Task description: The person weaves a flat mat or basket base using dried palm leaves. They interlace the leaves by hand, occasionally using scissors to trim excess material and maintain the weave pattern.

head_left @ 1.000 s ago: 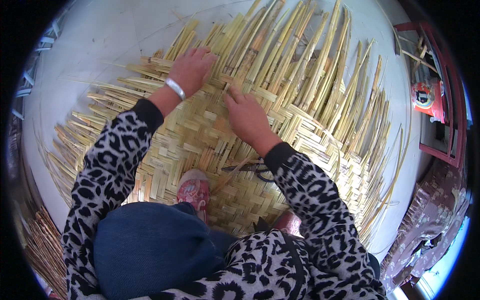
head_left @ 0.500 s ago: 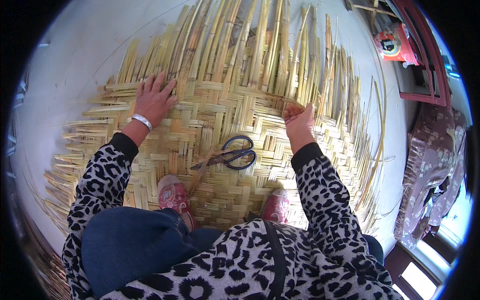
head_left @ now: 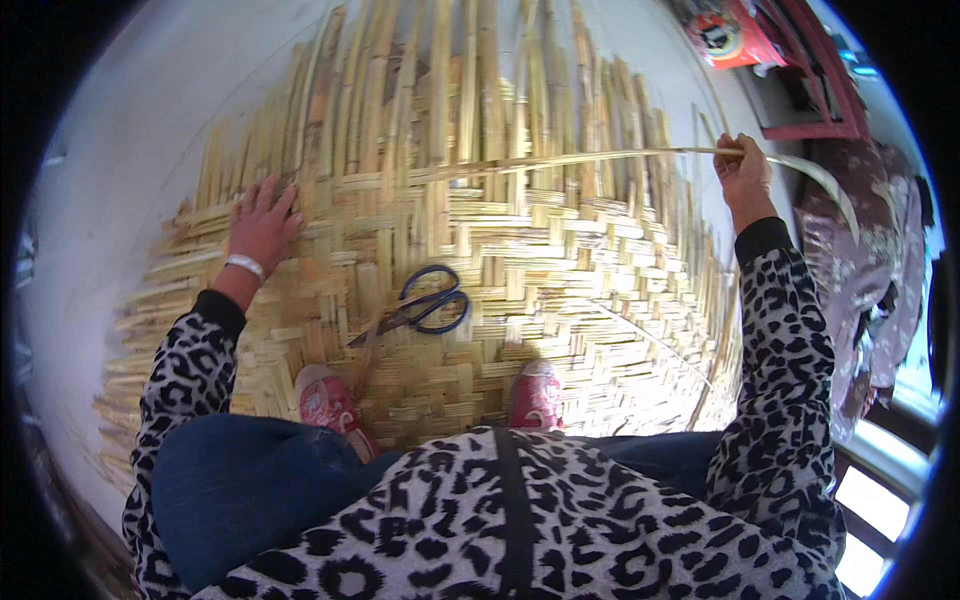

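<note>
A half-woven mat (head_left: 480, 300) of split cane strips spreads over the floor under my feet, with long upright strips (head_left: 470, 80) standing out past its far edge. My left hand (head_left: 264, 218) lies on the mat's far left part, fingers spread. At the far right, my right hand (head_left: 742, 170) pinches a long thin cane strip (head_left: 600, 155). That strip stretches leftward across the upright strips, and its loose end curls down beyond my hand. Dark-handled scissors (head_left: 435, 300) rest on the mat between my shoes, with a narrow strip lying across their blades.
My pink shoes (head_left: 537, 397) stand on the mat. To the right hang patterned cloths (head_left: 850, 270) beside a dark red wooden frame (head_left: 830, 80). A red package (head_left: 735, 38) sits at the upper right. Pale floor (head_left: 130, 180) borders the mat on the left.
My right hand has moved outward to the right and slightly away, drawing the long strip out across the uprights. My left hand remains on the mat. The whole view has shifted a little.
</note>
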The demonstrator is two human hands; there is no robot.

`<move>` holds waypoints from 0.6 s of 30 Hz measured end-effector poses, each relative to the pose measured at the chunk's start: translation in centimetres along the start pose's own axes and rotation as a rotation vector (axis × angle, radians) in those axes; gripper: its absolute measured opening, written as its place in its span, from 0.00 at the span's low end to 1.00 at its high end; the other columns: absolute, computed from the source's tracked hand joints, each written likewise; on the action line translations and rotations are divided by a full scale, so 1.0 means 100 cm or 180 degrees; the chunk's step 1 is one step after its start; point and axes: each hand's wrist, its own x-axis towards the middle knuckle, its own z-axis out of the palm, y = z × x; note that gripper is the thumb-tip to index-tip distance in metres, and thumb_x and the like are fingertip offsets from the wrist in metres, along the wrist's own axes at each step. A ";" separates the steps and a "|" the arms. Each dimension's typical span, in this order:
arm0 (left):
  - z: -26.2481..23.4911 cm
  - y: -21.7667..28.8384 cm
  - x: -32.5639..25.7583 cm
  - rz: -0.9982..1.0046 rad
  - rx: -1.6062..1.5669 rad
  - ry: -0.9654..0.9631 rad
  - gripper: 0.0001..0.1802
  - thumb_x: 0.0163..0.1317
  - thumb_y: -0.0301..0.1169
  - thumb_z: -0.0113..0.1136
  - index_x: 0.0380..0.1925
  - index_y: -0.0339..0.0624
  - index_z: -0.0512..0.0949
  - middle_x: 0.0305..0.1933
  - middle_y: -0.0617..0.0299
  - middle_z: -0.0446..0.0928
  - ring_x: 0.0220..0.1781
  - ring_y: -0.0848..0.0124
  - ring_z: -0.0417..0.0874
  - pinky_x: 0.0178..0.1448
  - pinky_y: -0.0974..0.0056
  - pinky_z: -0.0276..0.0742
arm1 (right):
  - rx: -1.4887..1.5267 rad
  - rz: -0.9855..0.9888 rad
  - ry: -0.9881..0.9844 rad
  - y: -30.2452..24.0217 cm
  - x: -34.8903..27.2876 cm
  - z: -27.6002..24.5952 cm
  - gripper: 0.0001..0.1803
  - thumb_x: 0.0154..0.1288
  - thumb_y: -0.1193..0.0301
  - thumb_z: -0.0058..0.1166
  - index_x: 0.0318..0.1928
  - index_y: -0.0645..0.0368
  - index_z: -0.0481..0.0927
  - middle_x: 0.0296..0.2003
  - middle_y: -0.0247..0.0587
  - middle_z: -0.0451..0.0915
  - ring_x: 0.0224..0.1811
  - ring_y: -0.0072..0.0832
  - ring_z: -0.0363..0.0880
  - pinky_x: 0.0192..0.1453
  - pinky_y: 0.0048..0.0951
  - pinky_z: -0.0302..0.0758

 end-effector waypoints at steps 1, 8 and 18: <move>0.000 -0.001 0.001 0.0047 -0.0105 0.0089 0.28 0.67 0.47 0.51 0.66 0.59 0.66 0.73 0.56 0.58 0.73 0.50 0.57 0.72 0.42 0.55 | -0.0121 -0.0036 -0.0054 -0.018 0.002 -0.022 0.07 0.65 0.69 0.55 0.34 0.60 0.76 0.31 0.42 0.83 0.28 0.29 0.80 0.31 0.29 0.78; -0.019 -0.007 0.021 0.0265 0.0025 -0.0591 0.30 0.65 0.45 0.56 0.66 0.54 0.65 0.72 0.51 0.58 0.71 0.45 0.60 0.68 0.47 0.65 | -0.1511 0.0388 0.0320 -0.031 -0.013 -0.148 0.18 0.70 0.52 0.49 0.37 0.54 0.75 0.29 0.36 0.82 0.28 0.25 0.79 0.33 0.30 0.76; -0.095 0.001 0.037 0.0937 0.0768 -0.1697 0.40 0.58 0.41 0.63 0.69 0.50 0.59 0.69 0.44 0.60 0.66 0.42 0.68 0.65 0.48 0.69 | -0.2946 -0.3383 -0.3181 0.210 -0.218 -0.011 0.08 0.58 0.71 0.53 0.38 0.61 0.76 0.35 0.50 0.77 0.41 0.49 0.78 0.47 0.47 0.75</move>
